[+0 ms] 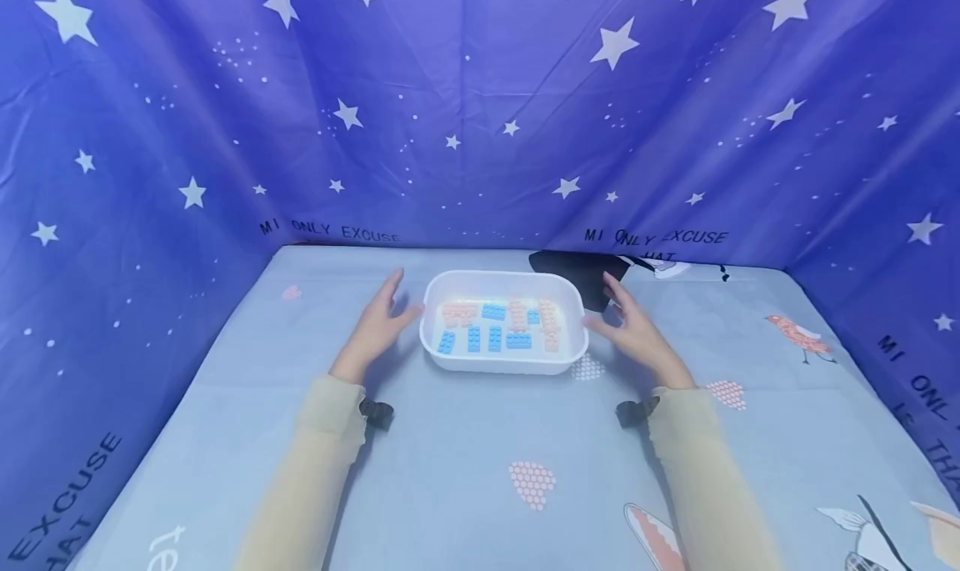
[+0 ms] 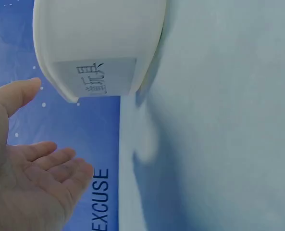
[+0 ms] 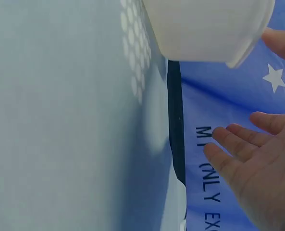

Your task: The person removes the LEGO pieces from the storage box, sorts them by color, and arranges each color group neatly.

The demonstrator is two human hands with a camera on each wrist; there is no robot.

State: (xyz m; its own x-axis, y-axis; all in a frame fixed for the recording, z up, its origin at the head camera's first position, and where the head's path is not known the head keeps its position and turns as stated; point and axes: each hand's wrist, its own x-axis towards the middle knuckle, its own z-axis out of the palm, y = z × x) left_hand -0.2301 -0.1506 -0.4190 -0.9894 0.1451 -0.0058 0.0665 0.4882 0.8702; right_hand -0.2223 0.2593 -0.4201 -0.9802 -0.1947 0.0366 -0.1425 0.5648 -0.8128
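1. From here, the cloth-covered table (image 1: 442, 463) leaves broad room before the white tub (image 1: 502, 367).
2. Left hand (image 1: 372, 329) and right hand (image 1: 637, 335) flank its ends, fingers extended, gripping nothing.
3. Inside lie blue bricks (image 1: 495, 338) and pink bricks (image 1: 517, 315).
4. The tub sits nearer the table's far edge, long axis parallel to it.

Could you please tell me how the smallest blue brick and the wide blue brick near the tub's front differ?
Size: the smallest blue brick is clearly shorter than the wide blue brick.
Place: the smallest blue brick sits farther back, the wide blue brick nearer the front.
Both are blue and lie in the white tub.
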